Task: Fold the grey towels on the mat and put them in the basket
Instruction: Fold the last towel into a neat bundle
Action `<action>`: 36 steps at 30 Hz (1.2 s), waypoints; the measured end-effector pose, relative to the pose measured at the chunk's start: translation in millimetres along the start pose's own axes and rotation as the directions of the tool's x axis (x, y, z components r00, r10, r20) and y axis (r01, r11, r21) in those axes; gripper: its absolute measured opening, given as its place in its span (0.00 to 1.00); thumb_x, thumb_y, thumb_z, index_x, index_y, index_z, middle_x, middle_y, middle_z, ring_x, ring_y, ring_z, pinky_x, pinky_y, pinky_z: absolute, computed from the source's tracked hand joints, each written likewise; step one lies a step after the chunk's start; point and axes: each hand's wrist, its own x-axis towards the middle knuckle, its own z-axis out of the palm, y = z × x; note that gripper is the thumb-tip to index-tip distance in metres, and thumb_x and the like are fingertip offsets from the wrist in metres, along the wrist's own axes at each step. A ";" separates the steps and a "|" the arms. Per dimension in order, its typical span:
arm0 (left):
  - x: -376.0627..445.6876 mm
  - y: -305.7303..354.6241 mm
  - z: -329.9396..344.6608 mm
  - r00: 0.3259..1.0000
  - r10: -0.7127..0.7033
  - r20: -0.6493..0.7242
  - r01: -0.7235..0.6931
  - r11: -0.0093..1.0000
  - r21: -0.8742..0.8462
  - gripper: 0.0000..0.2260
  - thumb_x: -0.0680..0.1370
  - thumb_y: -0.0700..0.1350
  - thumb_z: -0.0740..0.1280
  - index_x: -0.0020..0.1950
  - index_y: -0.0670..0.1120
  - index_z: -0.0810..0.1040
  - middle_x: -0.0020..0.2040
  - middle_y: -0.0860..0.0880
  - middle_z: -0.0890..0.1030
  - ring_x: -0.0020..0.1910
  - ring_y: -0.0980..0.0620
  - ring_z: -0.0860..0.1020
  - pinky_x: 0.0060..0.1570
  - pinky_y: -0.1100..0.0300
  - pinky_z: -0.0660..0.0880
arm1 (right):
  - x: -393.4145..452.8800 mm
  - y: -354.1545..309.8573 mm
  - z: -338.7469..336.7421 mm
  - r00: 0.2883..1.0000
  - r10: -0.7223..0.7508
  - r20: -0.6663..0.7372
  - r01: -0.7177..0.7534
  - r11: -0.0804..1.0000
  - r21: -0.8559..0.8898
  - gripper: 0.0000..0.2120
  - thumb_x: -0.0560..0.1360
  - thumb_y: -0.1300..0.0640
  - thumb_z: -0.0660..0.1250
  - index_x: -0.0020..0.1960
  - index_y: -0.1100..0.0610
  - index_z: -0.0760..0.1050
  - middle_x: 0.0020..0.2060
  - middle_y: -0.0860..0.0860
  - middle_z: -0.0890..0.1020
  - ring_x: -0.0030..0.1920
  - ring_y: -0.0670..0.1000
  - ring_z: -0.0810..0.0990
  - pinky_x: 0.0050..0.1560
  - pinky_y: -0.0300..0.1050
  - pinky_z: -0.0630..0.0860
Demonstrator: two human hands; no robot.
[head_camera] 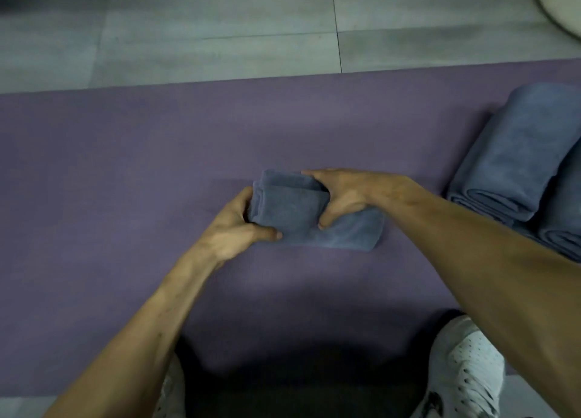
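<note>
A small grey-blue towel (292,210), folded into a thick pad, lies on the purple mat (125,166) in the middle of the view. My left hand (232,229) grips its left end, thumb on top and fingers around the edge. My right hand (342,194) clasps the upper fold from the right, fingers over the far side and thumb at the near side. A single lower layer of the towel sticks out to the right under my right wrist. The pale rim of what may be the basket (556,6) shows at the top right corner.
Two folded grey-blue towels (515,156) lie side by side at the mat's right edge. Grey floor tiles (220,34) lie beyond the mat. My white shoes (462,373) rest at the mat's near edge.
</note>
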 end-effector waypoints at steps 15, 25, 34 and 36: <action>-48.0 55.7 52.5 0.974 -0.189 -0.125 0.008 0.582 -0.813 0.23 0.74 0.50 0.70 0.64 0.38 0.76 0.52 0.46 0.83 0.55 0.46 0.80 0.60 0.51 0.76 | -140.9 -21.5 6.3 0.993 0.105 -0.051 -0.081 0.935 0.344 0.20 0.62 0.48 0.72 0.52 0.52 0.78 0.49 0.49 0.84 0.51 0.51 0.83 0.54 0.52 0.80; -13.4 123.4 238.3 0.990 -0.028 0.135 0.095 0.853 -0.514 0.21 0.74 0.35 0.69 0.66 0.44 0.72 0.58 0.43 0.81 0.55 0.41 0.80 0.58 0.43 0.75 | -233.4 93.8 -17.8 0.771 0.446 -0.454 0.127 0.592 0.796 0.18 0.76 0.60 0.67 0.66 0.58 0.72 0.58 0.52 0.81 0.56 0.53 0.80 0.61 0.50 0.76; 98.8 190.9 329.2 0.980 0.188 0.060 -0.171 0.960 -0.221 0.23 0.77 0.41 0.69 0.70 0.48 0.68 0.53 0.48 0.81 0.48 0.51 0.82 0.45 0.59 0.80 | -230.7 181.4 -56.1 0.539 0.642 -0.546 0.455 0.324 0.829 0.16 0.76 0.51 0.69 0.61 0.55 0.72 0.52 0.47 0.80 0.51 0.49 0.81 0.52 0.44 0.80; 117.0 170.0 339.1 0.991 0.122 0.063 -0.122 0.993 -0.004 0.23 0.77 0.42 0.69 0.71 0.45 0.67 0.58 0.45 0.79 0.50 0.51 0.80 0.48 0.60 0.78 | -215.3 200.5 -47.6 0.564 0.693 -0.449 0.280 0.351 0.893 0.21 0.75 0.51 0.70 0.65 0.59 0.72 0.58 0.51 0.79 0.56 0.54 0.80 0.58 0.51 0.78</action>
